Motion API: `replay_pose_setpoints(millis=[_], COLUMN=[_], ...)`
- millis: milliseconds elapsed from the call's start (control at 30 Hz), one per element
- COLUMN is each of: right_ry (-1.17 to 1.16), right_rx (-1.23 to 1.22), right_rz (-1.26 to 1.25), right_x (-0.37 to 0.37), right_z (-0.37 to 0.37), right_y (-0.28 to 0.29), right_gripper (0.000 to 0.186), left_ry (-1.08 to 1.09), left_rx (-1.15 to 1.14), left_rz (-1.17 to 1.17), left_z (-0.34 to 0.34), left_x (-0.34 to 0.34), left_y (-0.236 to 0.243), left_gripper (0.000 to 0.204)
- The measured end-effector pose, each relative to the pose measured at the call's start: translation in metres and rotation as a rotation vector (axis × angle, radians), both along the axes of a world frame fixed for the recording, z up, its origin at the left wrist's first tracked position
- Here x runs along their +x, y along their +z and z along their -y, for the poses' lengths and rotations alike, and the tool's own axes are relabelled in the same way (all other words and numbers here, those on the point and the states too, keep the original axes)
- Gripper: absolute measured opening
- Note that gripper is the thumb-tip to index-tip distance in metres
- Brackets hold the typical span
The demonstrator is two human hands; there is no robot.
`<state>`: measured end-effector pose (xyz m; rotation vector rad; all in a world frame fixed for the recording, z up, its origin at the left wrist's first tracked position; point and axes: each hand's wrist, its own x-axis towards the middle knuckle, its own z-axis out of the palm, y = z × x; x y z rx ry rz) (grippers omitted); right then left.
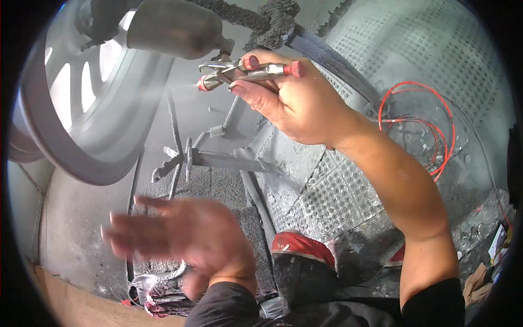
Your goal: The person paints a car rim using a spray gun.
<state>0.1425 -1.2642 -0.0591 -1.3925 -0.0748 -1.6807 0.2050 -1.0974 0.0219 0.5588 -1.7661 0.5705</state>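
My right hand (pixel 299 103) is closed around a metal spray gun (pixel 220 73) with red knobs and a red nozzle ring. A grey paint cup (pixel 174 30) is fixed on top of the gun, tilted to the left. From the nozzle a faint mist goes left toward a grey wheel rim (pixel 122 139), which hangs or stands on its side at the upper left. My left hand (pixel 185 234) is held low in front of me, smeared by motion. Its fingers are stretched out, the thumb apart, and nothing shows in it.
A dust-coated metal stand (pixel 229 161) with thin rods is below the rim. Crusted grey bars (pixel 272 24) cross the top. A red hose (pixel 452 131) loops over the studded floor mat (pixel 327 196) on the right. Stained rags (pixel 166 294) lie at the lower left.
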Motion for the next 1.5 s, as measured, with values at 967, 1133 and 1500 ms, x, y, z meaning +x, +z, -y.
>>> replay_pose_setpoints(millis=[967, 1133, 1500], right_ry=[-0.033, -0.043, -0.123], right_rx=[0.021, 0.006, 0.013], right_rz=[0.054, 0.117, 0.18], right_x=[-0.003, 0.005, 0.018], right_z=[-0.001, -0.008, 0.0], right_y=[0.005, 0.015, 0.001], right_gripper=[0.032, 0.032, 0.024], left_ry=[-0.104, 0.45, 0.113], left_rx=[0.066, 0.087, -0.155], left_rz=[-0.152, -0.376, 0.03], left_z=[-0.007, 0.011, 0.002], left_x=[-0.026, 0.101, 0.0], left_y=[0.017, 0.038, 0.014], left_gripper=[0.084, 0.077, 0.092])
